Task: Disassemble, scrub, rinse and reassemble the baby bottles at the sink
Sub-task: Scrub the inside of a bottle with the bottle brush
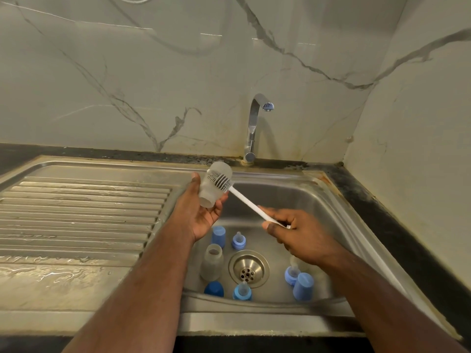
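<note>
Gripping the light, likely wet-slick, frosted translucent plastic bottle (214,188) round its middle, your left hand (201,215) steadies it (wrap the waist) while your right hand (293,230) pinches the white-handled bottle brush (247,200).

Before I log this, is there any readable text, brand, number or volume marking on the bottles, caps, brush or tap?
None can be read.
Bottle in the left hand: frosted wall, no markings legible.
Bottle in the sink: no scale or print visible.
Brush handle in the right hand: plain white.
Blue caps and tap: no label visible.
</note>
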The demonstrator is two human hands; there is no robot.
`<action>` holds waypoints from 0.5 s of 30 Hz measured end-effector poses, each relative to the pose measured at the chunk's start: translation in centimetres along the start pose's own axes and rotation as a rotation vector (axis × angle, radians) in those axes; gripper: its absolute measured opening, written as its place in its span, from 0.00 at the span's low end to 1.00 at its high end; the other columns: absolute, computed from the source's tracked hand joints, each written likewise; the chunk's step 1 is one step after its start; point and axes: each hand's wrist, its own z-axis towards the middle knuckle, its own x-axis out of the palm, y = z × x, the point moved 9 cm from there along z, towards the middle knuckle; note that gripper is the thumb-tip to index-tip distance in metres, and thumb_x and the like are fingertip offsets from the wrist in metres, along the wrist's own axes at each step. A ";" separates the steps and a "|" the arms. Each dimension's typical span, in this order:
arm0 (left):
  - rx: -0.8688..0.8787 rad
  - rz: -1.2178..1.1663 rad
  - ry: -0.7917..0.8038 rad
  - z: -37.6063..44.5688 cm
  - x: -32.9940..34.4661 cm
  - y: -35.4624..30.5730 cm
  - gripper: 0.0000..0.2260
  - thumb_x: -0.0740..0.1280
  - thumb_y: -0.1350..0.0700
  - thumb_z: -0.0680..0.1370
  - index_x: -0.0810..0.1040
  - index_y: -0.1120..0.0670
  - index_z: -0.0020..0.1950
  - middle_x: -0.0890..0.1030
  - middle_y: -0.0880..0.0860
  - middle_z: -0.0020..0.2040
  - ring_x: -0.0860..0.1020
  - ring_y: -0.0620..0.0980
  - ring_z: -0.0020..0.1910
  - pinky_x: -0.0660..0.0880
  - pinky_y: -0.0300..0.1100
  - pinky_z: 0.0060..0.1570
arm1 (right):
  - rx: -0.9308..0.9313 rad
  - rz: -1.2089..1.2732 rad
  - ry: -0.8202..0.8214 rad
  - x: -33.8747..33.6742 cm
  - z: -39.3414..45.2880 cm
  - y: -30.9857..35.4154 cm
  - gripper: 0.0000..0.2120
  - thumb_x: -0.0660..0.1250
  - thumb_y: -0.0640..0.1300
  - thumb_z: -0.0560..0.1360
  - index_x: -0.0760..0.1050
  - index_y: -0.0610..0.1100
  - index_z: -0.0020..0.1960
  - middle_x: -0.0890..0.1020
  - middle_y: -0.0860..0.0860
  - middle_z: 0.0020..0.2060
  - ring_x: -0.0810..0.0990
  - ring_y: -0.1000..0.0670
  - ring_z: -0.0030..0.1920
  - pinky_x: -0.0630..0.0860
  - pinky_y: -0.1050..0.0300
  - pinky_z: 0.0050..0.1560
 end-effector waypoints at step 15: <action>-0.086 0.123 0.047 -0.6 0.6 0.8 0.25 0.57 0.39 0.83 0.77 0.59 0.65 0.86 0.59 0.54 0.72 0.45 0.32 0.66 0.37 0.35 | 0.036 -0.031 -0.093 -1.0 0.2 -0.2 0.19 0.66 0.51 0.81 0.74 0.57 0.71 0.76 0.67 0.35 0.75 0.60 0.36 0.71 0.63 0.40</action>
